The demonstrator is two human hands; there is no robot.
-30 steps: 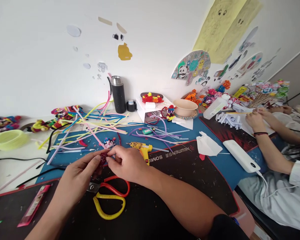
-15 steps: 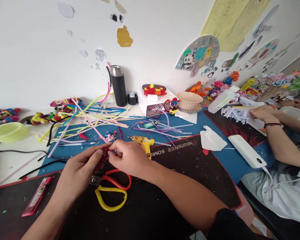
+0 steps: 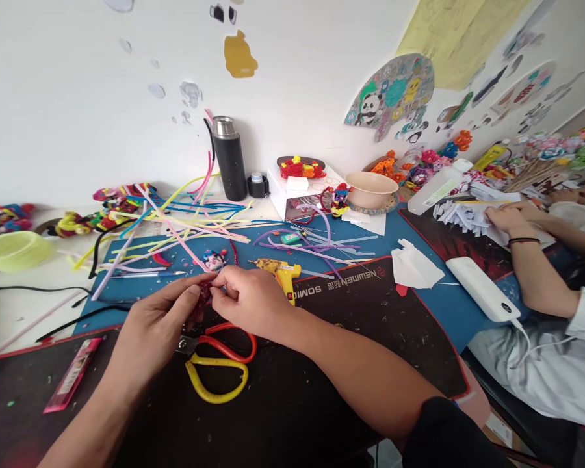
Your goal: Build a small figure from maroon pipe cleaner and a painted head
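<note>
Both hands meet over the front edge of the blue mat. My left hand [image 3: 158, 325] is closed around a small dark red fuzzy piece [image 3: 205, 294], mostly hidden by the fingers. From the right, my right hand [image 3: 248, 299] pinches at the same piece. Just beyond the fingers lies a small doll-like head [image 3: 215, 260] in blue, pink and white. Scissors with one red and one yellow handle [image 3: 219, 383] rest on the black mat below my hands. A yellow glue gun [image 3: 285, 276] lies behind my right hand.
Coloured pipe cleaners [image 3: 175, 227] spread across the back left, near a black thermos [image 3: 230, 159]. A beige bowl [image 3: 370, 192] stands behind. White tissue [image 3: 416, 265] and a power bank [image 3: 482, 290] lie to the right, beside another person's arm [image 3: 541, 273].
The view has shifted slightly, so the wall and back objects sit a little higher. My hands keep nearly the same pose around the red piece.
</note>
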